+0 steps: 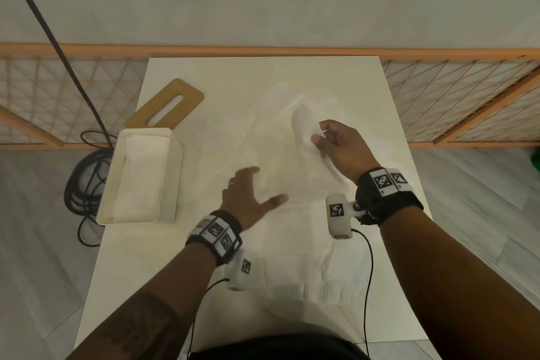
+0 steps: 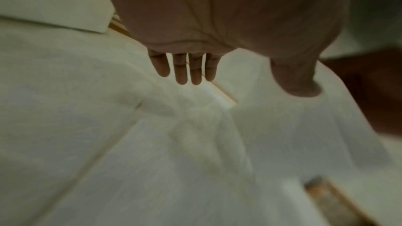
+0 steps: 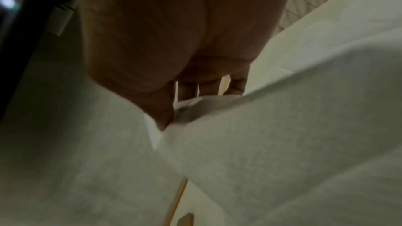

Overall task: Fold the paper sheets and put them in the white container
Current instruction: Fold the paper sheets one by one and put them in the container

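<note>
Several thin white paper sheets (image 1: 263,137) lie spread over the white table (image 1: 394,184). My right hand (image 1: 324,137) pinches the raised edge of one sheet (image 1: 304,126) between thumb and fingers; the right wrist view shows that sheet (image 3: 261,135) draped under the thumb. My left hand (image 1: 251,193) hovers over the sheets at the middle, fingers spread and straight, holding nothing; the left wrist view shows its fingers (image 2: 182,70) extended above the paper (image 2: 152,143). The white container (image 1: 172,175) stands at the table's left edge with folded sheets (image 1: 140,181) inside.
A wooden lid (image 1: 166,104) with a slot lies behind the container. A black cable coil (image 1: 84,184) sits on the floor to the left. A wooden lattice barrier (image 1: 455,96) runs behind the table. More paper (image 1: 301,275) lies near the front edge.
</note>
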A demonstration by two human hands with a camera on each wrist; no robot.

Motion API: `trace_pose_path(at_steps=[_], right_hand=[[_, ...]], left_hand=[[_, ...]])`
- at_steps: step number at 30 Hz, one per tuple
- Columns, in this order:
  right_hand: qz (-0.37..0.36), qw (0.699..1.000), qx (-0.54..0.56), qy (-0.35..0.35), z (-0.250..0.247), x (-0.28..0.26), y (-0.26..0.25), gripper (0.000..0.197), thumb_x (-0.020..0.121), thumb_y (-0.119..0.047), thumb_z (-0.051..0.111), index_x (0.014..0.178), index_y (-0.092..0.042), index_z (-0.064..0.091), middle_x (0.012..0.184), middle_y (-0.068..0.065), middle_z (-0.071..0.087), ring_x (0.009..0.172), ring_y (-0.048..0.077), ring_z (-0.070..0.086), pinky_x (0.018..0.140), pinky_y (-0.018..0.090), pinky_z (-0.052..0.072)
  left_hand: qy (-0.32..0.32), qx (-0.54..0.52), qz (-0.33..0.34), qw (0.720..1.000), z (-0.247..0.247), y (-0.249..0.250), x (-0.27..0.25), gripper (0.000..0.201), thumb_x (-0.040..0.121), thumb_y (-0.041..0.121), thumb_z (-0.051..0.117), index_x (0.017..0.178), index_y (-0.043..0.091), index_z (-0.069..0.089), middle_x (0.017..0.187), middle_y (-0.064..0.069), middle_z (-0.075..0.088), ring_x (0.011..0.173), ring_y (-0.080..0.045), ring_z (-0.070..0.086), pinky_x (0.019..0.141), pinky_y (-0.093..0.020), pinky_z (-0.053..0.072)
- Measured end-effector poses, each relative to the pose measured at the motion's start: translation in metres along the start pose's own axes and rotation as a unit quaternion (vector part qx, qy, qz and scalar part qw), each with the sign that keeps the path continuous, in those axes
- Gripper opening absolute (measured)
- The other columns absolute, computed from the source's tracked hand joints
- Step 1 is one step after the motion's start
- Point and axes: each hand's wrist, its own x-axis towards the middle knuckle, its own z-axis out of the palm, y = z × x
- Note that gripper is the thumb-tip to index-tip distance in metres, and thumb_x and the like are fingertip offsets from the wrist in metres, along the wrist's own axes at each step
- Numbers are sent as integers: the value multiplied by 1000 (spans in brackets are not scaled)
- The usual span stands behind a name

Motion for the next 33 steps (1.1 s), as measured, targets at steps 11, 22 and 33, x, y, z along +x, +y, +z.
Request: trace_pose_path(at_steps=[11, 22, 33], right_hand=[[44, 968, 127, -213, -1, -6, -25, 31, 97, -33, 66, 107, -4, 68, 102, 10, 70, 88, 30, 63, 83, 39, 49], [262, 925, 201, -185, -2, -30, 47, 50, 82, -9, 80, 127, 3, 62, 122, 19, 68, 105, 41, 53, 102, 44, 43], [245, 936, 220, -123, 10, -28, 45, 21, 98, -17, 64, 115, -4, 64, 105, 15, 68, 87, 25, 67, 70, 28, 61]], left_hand=[[-99, -353, 44, 929, -38, 17, 24, 77, 61, 46, 93, 128, 18, 66, 125, -2, 72, 122, -22, 64, 110, -54, 44], [19, -563, -108, 819, -35, -7, 14, 26, 89, 3, 69, 115, 5, 69, 112, -13, 75, 107, -34, 68, 94, -47, 55], [-19, -492, -157, 856, -39, -16, 12, 25, 96, 4, 58, 119, -1, 69, 113, -23, 72, 101, -38, 69, 98, -51, 53]])
